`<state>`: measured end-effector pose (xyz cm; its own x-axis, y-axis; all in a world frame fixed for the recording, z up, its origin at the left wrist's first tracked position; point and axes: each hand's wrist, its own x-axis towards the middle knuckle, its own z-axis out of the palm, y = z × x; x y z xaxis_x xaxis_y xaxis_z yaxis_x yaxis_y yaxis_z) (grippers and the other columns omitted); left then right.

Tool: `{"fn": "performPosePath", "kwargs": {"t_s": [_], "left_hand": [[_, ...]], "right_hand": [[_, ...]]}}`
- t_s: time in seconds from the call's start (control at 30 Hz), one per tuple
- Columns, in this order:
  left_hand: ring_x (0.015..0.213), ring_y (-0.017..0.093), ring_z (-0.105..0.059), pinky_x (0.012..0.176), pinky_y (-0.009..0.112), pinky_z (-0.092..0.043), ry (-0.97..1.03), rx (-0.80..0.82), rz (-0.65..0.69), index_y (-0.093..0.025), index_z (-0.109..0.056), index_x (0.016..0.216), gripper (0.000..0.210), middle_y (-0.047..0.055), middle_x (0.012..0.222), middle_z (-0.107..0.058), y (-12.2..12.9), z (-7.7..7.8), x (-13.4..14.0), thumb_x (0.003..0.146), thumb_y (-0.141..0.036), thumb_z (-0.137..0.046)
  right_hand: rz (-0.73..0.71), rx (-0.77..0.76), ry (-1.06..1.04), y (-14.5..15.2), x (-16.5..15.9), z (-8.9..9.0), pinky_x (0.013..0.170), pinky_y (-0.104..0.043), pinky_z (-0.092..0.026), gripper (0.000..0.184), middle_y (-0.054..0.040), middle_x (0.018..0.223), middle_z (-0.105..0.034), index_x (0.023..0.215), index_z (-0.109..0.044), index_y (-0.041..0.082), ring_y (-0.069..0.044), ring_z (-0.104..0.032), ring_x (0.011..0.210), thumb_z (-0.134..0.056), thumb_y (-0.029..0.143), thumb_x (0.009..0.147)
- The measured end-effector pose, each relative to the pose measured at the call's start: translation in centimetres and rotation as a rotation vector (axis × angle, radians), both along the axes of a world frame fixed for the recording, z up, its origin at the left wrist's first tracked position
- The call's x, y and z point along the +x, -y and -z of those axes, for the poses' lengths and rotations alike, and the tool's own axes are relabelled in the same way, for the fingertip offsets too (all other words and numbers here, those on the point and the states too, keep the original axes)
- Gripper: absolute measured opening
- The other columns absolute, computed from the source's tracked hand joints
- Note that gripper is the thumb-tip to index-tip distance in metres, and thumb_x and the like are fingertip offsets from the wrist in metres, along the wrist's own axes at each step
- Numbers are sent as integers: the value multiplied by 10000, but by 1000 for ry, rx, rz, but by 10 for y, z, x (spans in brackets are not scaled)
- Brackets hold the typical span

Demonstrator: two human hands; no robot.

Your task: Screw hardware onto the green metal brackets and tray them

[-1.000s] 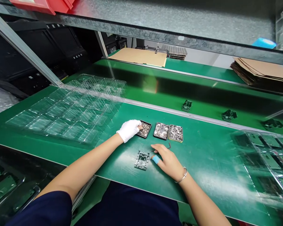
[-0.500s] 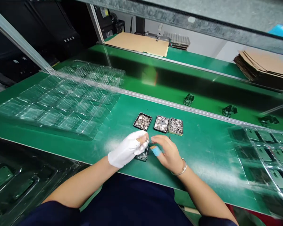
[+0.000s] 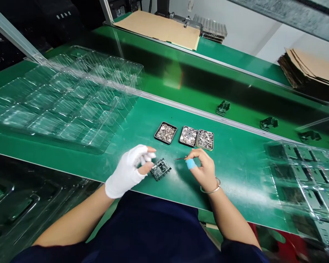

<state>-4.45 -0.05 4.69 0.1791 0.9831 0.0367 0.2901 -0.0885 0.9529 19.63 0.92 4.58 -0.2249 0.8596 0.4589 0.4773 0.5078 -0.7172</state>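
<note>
Head view: left hand (image 3: 128, 168) fingers apart, your loose assembly (image 3: 161, 169) could skid if nudged by the tool (image 3: 180, 158) your right hand (image 3: 202, 166) pinches.

Bare desk (image 3: 244, 168) is left between the right hand (image 3: 204, 168) and the plastic tray (image 3: 309, 175) at the far right, so a wide passage is offered there. On the other side, open surface is found between the clear tray (image 3: 71, 98) and the left dish (image 3: 166, 132). A narrow gap is kept between that dish and the middle dish (image 3: 188, 136); the right dish (image 3: 205, 139) is set close against the latter (hardly a fingertip could be slipped between). Behind them, reach is bounded by the metal rail (image 3: 181, 108). Near the front edge, the circuit board (image 3: 161, 169) is flanked by the left hand (image 3: 128, 170) and the thin tool (image 3: 180, 158).
</note>
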Motion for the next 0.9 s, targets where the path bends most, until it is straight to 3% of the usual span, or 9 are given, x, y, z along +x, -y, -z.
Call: {"fn": "performPosePath", "kwargs": {"t_s": [0.1,0.2,0.3,0.43,0.57,0.7,0.9], "left_hand": [[1229,293,-454,1049,408,-360,-11,0,352,-213,-410,1324,617,112,1368,-453,-6,20,-7,763,-375,-611],[1342,295,-336,1127,431,-249,-69,-55,498,-197,-329,1390,630,125,1449,-373,-8,37,-3,814,-338,-543],[1274,293,-418,1094,441,-304,-214,-2,426,-191,-415,1308,534,138,1351,-466,-5,48,7,809,-328,-546],[1078,299,-541,935,469,-449,-304,191,280,-167,-463,1147,469,138,1131,-531,2,55,23,754,-383,-601],[1063,275,-543,897,446,-483,-277,377,160,-166,-421,1116,385,129,1095,-493,7,52,35,781,-304,-550],[929,220,-574,828,392,-518,-265,399,119,-182,-434,1094,336,90,1028,-504,9,42,41,775,-244,-521],[905,219,-581,811,387,-521,-299,410,69,-184,-425,1076,363,75,989,-521,9,37,46,732,-225,-537]], "right_hand": [[-31,-102,-29,-4,-2,6,752,-314,-483,94,6,754,-589,791,-549,216,-139,-558,710,-514,140,836],[-77,-124,-35,-5,-4,11,724,-290,-470,96,2,759,-587,793,-550,207,-134,-552,713,-507,133,836],[-65,-153,-31,-6,-4,14,674,-269,-459,89,-1,752,-580,779,-552,201,-134,-549,705,-512,141,830],[-47,-166,-34,-8,-2,15,660,-271,-463,83,-1,745,-583,776,-558,206,-138,-552,698,-524,152,830],[-132,-80,-20,-2,-7,13,789,-334,-484,86,-36,873,-620,804,-574,217,-167,-593,846,-520,170,852],[-221,50,114,5,-17,13,1005,-437,-375,67,-57,1023,-629,832,-569,221,-180,-585,984,-525,175,854],[-202,40,177,6,-20,16,1029,-443,-347,78,-59,1028,-634,836,-548,218,-174,-582,989,-489,181,870]]}}
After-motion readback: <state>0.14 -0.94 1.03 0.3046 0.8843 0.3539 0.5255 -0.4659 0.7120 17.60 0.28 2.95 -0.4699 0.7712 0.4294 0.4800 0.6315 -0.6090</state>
